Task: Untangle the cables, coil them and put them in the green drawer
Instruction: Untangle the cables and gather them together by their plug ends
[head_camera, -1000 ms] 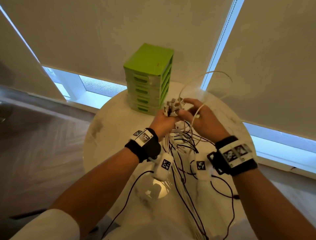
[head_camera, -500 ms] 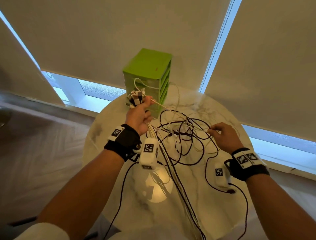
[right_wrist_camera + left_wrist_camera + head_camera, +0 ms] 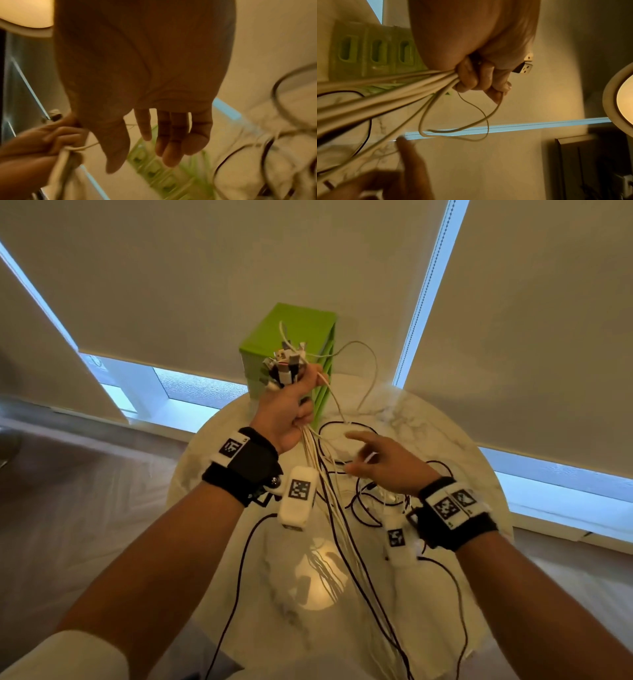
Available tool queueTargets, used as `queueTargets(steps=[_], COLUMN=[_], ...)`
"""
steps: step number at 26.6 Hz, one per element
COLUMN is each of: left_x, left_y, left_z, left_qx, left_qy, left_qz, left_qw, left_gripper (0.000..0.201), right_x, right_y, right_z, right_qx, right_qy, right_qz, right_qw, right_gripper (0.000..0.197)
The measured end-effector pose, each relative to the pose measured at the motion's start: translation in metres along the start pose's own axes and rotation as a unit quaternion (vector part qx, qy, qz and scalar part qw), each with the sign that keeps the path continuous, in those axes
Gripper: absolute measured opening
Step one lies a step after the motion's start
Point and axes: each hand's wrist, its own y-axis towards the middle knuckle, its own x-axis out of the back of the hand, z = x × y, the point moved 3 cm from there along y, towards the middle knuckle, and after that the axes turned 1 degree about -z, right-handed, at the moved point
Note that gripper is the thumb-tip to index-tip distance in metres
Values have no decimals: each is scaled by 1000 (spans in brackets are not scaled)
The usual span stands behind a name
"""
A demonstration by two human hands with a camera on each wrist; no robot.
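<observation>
The cables [image 3: 329,508], white and black and too overlapped to count surely, perhaps eight or more, hang from the left hand [image 3: 286,412], whose fingers [image 3: 471,79] clamp them just below the bunched plugs, trailing onto the round desk [image 3: 445,440]. The right hand [image 3: 387,463] hovers beside them, fingers spread, holding nothing. Untangling should go best by drawing one strand free at a time; the single green drawer unit [image 3: 291,333] stands behind, drawers closed.

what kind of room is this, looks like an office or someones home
Probably a home or apartment room, though an office can't be ruled out: a small round marble table by low windows with roller blinds drawn, and a green drawer unit on the table.
</observation>
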Motion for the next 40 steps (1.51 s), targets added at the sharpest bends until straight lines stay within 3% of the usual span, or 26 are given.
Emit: queueTargets(steps=[2,4,5,8,11,15,18,20,24,27,30,33,37,40], left_x=[-5,-5,-6,-15,-29,-44,-52,-50,-23,-15,-26,-46,-82,-107], left_y=[-2,-3,-2,0,5,8,4,4,1,-11,-14,-10,-10,-14], left_z=[1,0,-1,1,4,6,9,19,47,57,63,70,86,107], left_qx=[4,6,8,11,12,9,3,8,142,171,146,152,160,181], left_qy=[12,12,13,33,62,76,116,182,346,392,329,240,235,278], left_qz=[21,25,25,17,6,3,4,12,86,156,136,93,111,125], left_qw=[1000,1000,1000,999,998,997,993,983,923,890,923,954,952,935], left_gripper=[17,17,16,15,11,13,14,16,38,30,24,34,36,23], right_x=[-6,1,7,22,32,39,50,62,95,124,137,137,143,155], right_y=[2,3,3,2,-6,-13,-14,-17,-27,-37,-47,-54,-65,-83], right_z=[22,32,34,34,35,45,46,42,29,6,-15,-28,-53,-72], right_qx=[14,-4,-6,-11,-2,50,53,43,35,2,-33,-47,-58,-47], right_qy=[120,276,297,169,56,20,56,150,277,363,462,489,510,535], right_qz=[-27,-56,-71,-153,-276,-345,-347,-346,-378,-405,-372,-357,-364,-376], right_qw=[992,960,952,974,959,937,935,925,883,839,805,795,777,755], right_gripper=[49,44,42,49,63,37,17,18,18,12,13,15,5,29])
